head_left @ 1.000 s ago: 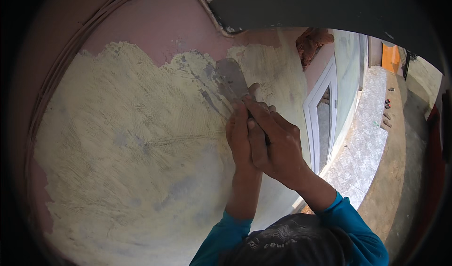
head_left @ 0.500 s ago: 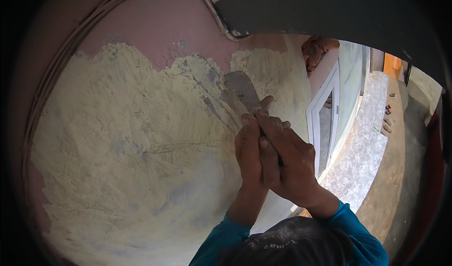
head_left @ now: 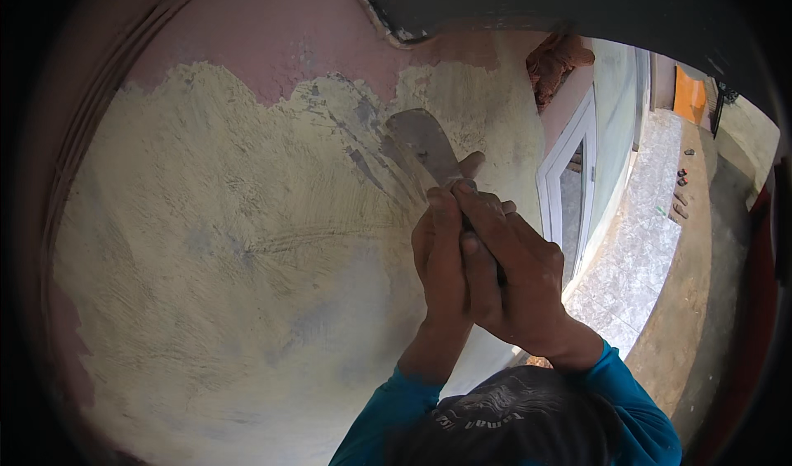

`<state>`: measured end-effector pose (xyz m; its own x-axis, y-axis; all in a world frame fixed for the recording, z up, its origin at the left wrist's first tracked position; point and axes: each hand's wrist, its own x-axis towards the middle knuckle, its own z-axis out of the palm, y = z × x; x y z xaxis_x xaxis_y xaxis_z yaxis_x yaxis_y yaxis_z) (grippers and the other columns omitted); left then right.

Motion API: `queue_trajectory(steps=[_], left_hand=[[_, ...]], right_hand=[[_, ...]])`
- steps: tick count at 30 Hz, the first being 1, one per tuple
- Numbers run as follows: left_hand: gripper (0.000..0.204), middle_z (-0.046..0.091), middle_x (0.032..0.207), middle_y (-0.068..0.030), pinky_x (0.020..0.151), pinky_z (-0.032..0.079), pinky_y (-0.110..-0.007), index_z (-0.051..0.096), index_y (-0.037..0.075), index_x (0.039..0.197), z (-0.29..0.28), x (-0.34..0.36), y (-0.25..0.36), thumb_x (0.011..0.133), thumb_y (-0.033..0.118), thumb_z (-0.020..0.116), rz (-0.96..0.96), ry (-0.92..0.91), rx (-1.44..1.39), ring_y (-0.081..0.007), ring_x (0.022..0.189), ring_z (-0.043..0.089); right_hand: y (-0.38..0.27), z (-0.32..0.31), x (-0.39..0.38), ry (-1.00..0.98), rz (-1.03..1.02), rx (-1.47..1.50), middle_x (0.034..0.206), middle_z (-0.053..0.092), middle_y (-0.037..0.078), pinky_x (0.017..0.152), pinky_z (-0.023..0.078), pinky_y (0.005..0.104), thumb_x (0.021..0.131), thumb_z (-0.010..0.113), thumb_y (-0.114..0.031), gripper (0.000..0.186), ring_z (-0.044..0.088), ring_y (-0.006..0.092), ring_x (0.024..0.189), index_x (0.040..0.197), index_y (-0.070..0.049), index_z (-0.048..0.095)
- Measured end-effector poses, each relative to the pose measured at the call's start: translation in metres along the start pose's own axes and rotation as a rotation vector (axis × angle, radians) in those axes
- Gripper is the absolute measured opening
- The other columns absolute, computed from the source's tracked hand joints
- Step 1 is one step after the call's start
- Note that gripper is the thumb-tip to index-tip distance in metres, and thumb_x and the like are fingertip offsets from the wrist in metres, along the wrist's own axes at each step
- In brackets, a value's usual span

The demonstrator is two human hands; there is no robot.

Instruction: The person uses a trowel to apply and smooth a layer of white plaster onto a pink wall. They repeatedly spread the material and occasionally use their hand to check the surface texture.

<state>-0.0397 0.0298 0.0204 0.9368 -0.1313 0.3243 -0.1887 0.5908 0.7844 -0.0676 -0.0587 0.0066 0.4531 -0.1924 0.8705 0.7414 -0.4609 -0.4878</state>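
A grey metal scraper blade rests against the cream-coated wall, near the ragged border with pink paint and beside some dark scraped streaks. Both of my hands are closed round its handle, which is mostly hidden by fingers. My left hand is on the left side, thumb raised along the handle. My right hand wraps over the handle from the right, its fingers overlapping the left hand.
A dark grey overhang crosses the top. Cables run along the left. To the right are exposed red brick, a white-framed window, a tiled strip, small footwear and an orange panel.
Over the last second both hands and the scraper have shifted a little to the right. The blade dipped lower at half a second, then rose slightly.
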Motion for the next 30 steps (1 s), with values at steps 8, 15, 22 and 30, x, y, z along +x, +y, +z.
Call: queue_trajectory(steps=[8,15,22,30], left_hand=[[0.064,0.069,0.093,-0.0015,0.084,0.055,-0.027,0.060,-0.010,0.149,-0.012,0.003,-0.003,0.122,0.048,0.049,0.135,-0.120,0.045,-0.0077,0.083,0.064],[0.067,0.066,0.091,-0.0008,0.078,0.053,-0.026,0.062,-0.010,0.148,-0.011,0.004,0.002,0.122,0.050,0.047,0.011,-0.063,0.171,-0.0065,0.080,0.060],[0.054,0.068,0.113,-0.0078,0.083,0.053,-0.029,0.057,-0.007,0.153,-0.013,0.008,0.007,0.124,0.036,0.041,0.270,-0.272,0.191,-0.0129,0.095,0.063],[0.060,0.071,0.109,-0.0086,0.087,0.055,-0.032,0.052,-0.010,0.157,-0.008,0.010,0.009,0.123,0.038,0.044,0.311,-0.197,0.427,-0.0145,0.094,0.066]], right_hand=[[-0.005,0.002,-0.004,0.006,0.000,0.034,0.115,0.080,0.028,0.084,0.066,0.0459,0.105,0.060,-0.007,0.041,0.082,0.0429,0.097,0.142,0.005,0.070],[-0.006,0.006,-0.006,0.006,0.054,0.076,0.120,0.080,0.028,0.084,0.066,0.0461,0.106,0.060,-0.007,0.041,0.083,0.0409,0.099,0.145,0.003,0.070],[-0.010,0.006,0.005,0.003,0.080,0.053,0.121,0.079,0.030,0.088,0.066,0.0465,0.106,0.061,-0.009,0.042,0.081,0.0441,0.102,0.146,0.002,0.069],[-0.007,0.006,0.007,-0.018,0.107,0.071,0.127,0.079,0.028,0.096,0.065,0.0455,0.106,0.060,-0.007,0.043,0.080,0.0436,0.112,0.147,0.003,0.068]])
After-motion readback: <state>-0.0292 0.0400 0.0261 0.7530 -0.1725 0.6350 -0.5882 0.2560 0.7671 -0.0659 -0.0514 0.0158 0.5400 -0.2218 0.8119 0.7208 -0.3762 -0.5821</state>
